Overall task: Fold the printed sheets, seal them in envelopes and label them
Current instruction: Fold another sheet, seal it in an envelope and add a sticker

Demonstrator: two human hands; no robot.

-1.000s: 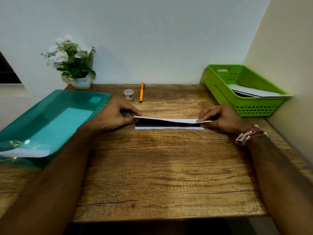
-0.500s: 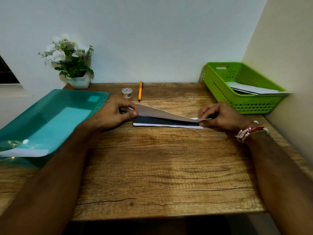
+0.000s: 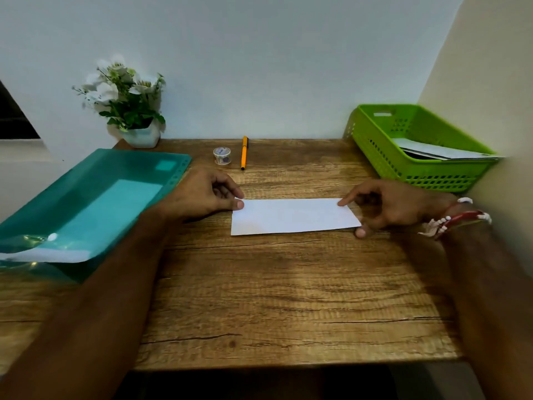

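Note:
A folded white sheet (image 3: 292,216) lies flat on the wooden table (image 3: 288,298), plain side up. My left hand (image 3: 206,194) pinches its far left corner between thumb and curled fingers. My right hand (image 3: 386,207) holds the right end, forefinger on the far corner and thumb at the near corner. An orange pen (image 3: 244,153) and a small roll of tape (image 3: 221,155) lie beyond the sheet near the wall. A green basket (image 3: 418,171) at the back right holds white envelopes or papers (image 3: 441,151).
A teal plastic folder (image 3: 86,203) with a white sheet inside lies at the left, overhanging the table edge. A potted plant with white flowers (image 3: 129,102) stands in the back left corner. Walls close the back and right sides.
The upper flap, raised half a second ago over the dark printed side, has come down flat; only the white side shows. Both hands stayed at the sheet's ends.

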